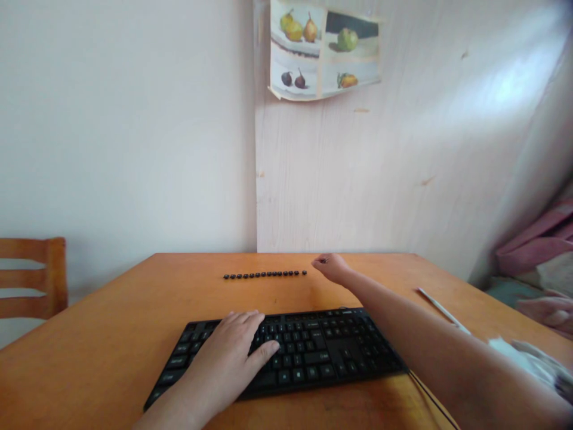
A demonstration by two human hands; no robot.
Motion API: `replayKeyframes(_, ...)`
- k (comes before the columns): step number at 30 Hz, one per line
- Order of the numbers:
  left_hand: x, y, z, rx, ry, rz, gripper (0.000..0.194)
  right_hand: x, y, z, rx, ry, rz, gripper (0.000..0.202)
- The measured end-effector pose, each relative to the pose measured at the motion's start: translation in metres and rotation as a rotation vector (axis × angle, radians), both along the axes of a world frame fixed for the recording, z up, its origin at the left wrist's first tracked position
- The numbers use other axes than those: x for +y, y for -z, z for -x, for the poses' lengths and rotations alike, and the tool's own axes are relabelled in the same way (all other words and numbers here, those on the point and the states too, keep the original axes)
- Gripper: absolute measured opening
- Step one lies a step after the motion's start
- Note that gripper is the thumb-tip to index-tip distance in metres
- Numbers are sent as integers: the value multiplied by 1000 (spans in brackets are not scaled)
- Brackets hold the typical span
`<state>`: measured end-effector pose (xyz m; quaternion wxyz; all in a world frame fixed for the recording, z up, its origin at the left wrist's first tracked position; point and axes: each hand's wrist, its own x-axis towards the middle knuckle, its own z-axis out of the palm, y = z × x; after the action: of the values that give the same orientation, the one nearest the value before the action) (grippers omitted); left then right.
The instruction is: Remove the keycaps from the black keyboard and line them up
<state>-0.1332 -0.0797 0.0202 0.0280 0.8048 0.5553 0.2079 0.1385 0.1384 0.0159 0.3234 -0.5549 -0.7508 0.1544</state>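
A black keyboard (pixel 313 352) lies on the wooden table in front of me. My left hand (pixel 237 337) rests on its left part, fingers stretched out and thumb apart, covering some of the keys. Beyond the keyboard, small black keycaps (pixel 264 275) stand in a straight row running left to right. My right hand (pixel 330 266) is just past the right end of that row, fingers pinched together. A small dark piece that looks like a keycap (pixel 324 260) shows between the fingertips, mostly hidden. My right forearm crosses above the keyboard's right end.
A thin white stick (pixel 443 310) lies on the right of the table (pixel 111 316), with crumpled pale cloth or plastic (pixel 532 361) nearer me. The keyboard's cable (pixel 432 397) trails off at the lower right. A wooden chair (pixel 33 278) stands left; the wall rises behind the table.
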Motion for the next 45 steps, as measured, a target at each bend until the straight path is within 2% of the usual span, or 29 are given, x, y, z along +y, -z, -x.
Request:
replayKeyframes(4, 0, -2, 0, 6, 22, -3, 53, -25, -10, -7, 101, 54, -8, 15)
replayKeyframes(8, 2, -2, 0, 4, 28, -15, 55, -58, -25, -14, 405, 93, 106, 9)
replayKeyframes(10, 2, -1, 0, 9, 37, -18, 55, -77, -34, -18, 531, 75, 153, 13)
replayKeyframes(13, 2, -1, 1, 22, 53, -21, 54, -106, -46, -25, 662, -30, 214, 19)
replayKeyframes(17, 3, 0, 1, 17, 69, -43, 54, -136, -54, -29, 626, -61, 173, 32)
replayKeyframes(20, 3, 0, 2, 7, 80, -52, 53, -148, -51, -25, 535, -27, 94, 39)
replayKeyframes(24, 3, 1, 1, 11, 83, -52, 54, -155, -36, -16, 416, -8, 54, 45)
replayKeyframes(29, 2, 0, 0, 40, 63, -53, 56, -153, -18, -10, 268, 66, 25, 39)
replayKeyframes(34, 2, -2, 0, 48, 60, -40, 56, -152, -13, -10, 183, 74, 13, 41)
replayKeyframes(45, 4, 2, 1, 20, 72, -54, 56, -144, -1, -9, 154, 78, -6, 45)
